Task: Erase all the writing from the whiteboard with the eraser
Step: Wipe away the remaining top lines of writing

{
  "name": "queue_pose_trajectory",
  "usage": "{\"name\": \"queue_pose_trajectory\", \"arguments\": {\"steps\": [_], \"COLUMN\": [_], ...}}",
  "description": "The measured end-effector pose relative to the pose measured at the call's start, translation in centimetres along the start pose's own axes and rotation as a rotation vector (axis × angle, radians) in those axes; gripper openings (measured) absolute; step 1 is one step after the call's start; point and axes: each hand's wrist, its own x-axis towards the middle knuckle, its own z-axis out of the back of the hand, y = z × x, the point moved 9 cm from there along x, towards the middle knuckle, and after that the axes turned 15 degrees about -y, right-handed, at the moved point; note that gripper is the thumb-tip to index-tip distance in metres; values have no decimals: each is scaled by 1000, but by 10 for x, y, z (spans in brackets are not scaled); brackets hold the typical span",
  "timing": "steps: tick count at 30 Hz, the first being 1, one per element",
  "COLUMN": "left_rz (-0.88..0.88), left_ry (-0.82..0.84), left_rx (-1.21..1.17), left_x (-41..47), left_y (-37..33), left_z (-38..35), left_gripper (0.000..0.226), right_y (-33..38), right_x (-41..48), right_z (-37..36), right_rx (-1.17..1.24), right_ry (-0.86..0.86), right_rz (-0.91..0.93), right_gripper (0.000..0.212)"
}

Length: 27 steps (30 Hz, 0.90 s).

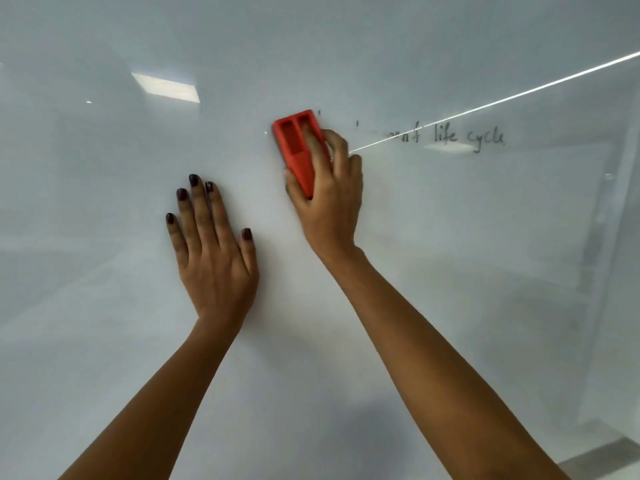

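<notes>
A glossy whiteboard (450,271) fills the whole view. My right hand (332,195) grips a red eraser (294,150) and presses it flat on the board, just left of the writing. Black handwriting (453,136) runs to the right of the eraser; "life cycle" reads clearly, while the letters nearer the eraser are smeared and partly gone. My left hand (214,251) lies flat on the board with fingers spread, below and left of the eraser, holding nothing.
The board reflects a ceiling light panel (166,86) at upper left and a thin bright strip (502,98) slanting up to the right. Faint reflections of the room show along the right side.
</notes>
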Motion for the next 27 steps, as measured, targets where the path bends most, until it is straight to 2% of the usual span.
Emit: {"name": "queue_pose_trajectory", "arguments": {"steps": [2, 4, 9, 12, 14, 20, 23, 25, 27], "left_rz": [0, -4, 0, 3, 8, 8, 8, 4, -6], "left_ry": [-1, -6, -19, -20, -24, -28, -27, -26, -27], "left_rx": [-3, -4, -8, -6, -4, 4, -8, -4, 3], "left_x": [0, -1, -1, -2, -2, -2, -3, -3, -3], "left_y": [0, 0, 1, 0, -1, -2, -1, 0, -1], "left_z": [0, 1, 1, 0, 0, 1, 1, 1, 1], "left_gripper": [61, 61, 60, 60, 60, 60, 60, 60, 60], "right_y": [2, -24, -144, -169, -151, 2, 36, 23, -10], "right_x": [7, 19, 39, 36, 39, 28, 14, 16, 25], "right_z": [-2, 1, 34, 41, 34, -14, -21, -16, -6], "right_rx": [31, 11, -176, -231, -192, 78, 115, 95, 57], "right_ry": [39, 16, -245, -268, -250, -36, 72, 81, 42], "right_rz": [129, 102, -502, -652, -599, -24, 184, 230, 151], "right_gripper": [52, 53, 55, 56, 57, 55, 54, 54, 55]}}
